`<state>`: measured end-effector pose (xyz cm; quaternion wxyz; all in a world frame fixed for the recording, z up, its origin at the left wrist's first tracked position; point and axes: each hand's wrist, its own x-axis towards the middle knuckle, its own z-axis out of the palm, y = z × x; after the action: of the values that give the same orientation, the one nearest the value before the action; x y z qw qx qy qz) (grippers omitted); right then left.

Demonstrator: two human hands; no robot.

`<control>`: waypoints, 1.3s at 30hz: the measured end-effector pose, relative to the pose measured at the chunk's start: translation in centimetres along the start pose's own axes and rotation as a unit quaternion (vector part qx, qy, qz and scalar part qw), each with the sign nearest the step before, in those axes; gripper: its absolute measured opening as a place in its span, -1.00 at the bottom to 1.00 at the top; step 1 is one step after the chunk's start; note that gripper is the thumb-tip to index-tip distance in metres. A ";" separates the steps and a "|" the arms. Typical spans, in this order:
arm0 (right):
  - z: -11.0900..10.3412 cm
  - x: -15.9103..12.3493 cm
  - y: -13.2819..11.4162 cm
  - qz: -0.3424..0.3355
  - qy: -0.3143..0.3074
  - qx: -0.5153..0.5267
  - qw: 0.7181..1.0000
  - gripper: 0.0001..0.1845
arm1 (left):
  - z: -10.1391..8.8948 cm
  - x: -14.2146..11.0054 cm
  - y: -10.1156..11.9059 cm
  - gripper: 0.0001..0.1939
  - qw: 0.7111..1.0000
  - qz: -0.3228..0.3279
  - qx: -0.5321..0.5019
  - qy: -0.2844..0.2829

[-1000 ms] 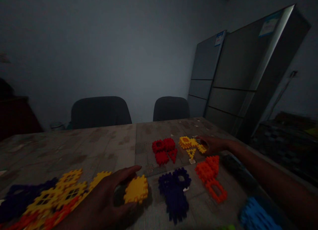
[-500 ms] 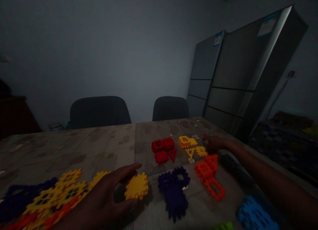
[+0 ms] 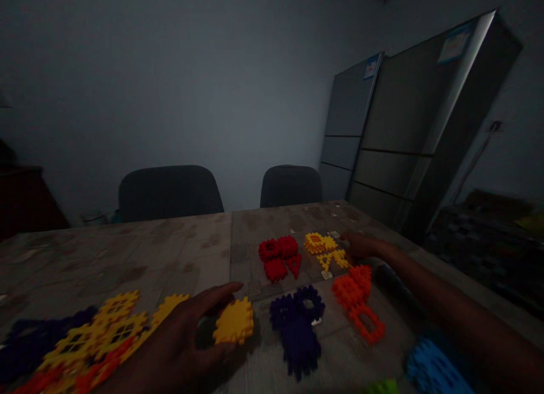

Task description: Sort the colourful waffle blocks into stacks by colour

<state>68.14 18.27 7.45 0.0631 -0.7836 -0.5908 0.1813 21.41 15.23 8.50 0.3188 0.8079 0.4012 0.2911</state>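
Over the patterned table (image 3: 204, 241), I see the left hand (image 3: 182, 326) clamped; the right hand (image 3: 359, 246), I can't tell. Left of the dark blue pieces (image 3: 300, 337) is the gripped yellow block (image 3: 233, 321); small yellow pieces (image 3: 339, 258) lie just beside the right hand.

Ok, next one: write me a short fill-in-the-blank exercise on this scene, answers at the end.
1. The left hand curves around a toothed piece coloured ____.
2. Behind the table, we see ____ chairs.
3. Immediately left of the yellow cluster by the right hand lies a group coloured ____.

Missing words: yellow; two; red.
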 end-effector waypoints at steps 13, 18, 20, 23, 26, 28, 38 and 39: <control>-1.2 -0.9 -1.8 -0.024 0.042 0.048 0.998 -0.68 | 1.2 0.9 -0.7 -0.29 0.996 0.060 0.060 -0.039; -1.3 -3.5 -6.1 -0.116 0.037 0.193 0.974 -0.59 | 2.4 2.6 0.8 -0.26 0.984 0.156 0.082 -0.031; -0.8 -5.2 -8.5 -0.151 0.000 0.255 0.955 -0.51 | 3.0 3.9 1.7 -0.25 0.976 0.195 0.093 -0.022; -0.5 -7.3 -11.5 -0.185 -0.039 0.329 0.925 -0.38 | 3.8 6.5 3.4 -0.25 0.960 0.258 0.107 0.003; -1.2 -8.2 -13.0 -0.196 -0.040 0.384 0.901 -0.25 | 4.4 9.1 5.2 -0.28 0.945 0.289 0.151 0.032; -1.9 -8.1 -13.3 -0.197 -0.024 0.404 0.893 -0.22 | 4.7 10.5 6.2 -0.27 0.940 0.292 0.171 0.048; -4.1 -6.5 -12.4 -0.180 0.032 0.451 0.873 -0.32 | 5.7 14.1 8.8 -0.31 0.933 0.292 0.200 0.068; -4.1 -6.3 -12.2 -0.176 0.032 0.457 0.871 -0.31 | 5.9 14.4 9.0 -0.31 0.933 0.289 0.202 0.068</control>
<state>57.08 16.37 16.40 0.4640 -0.5554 -0.5679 0.3922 37.21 21.35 14.58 0.0227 0.9144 0.2215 0.3382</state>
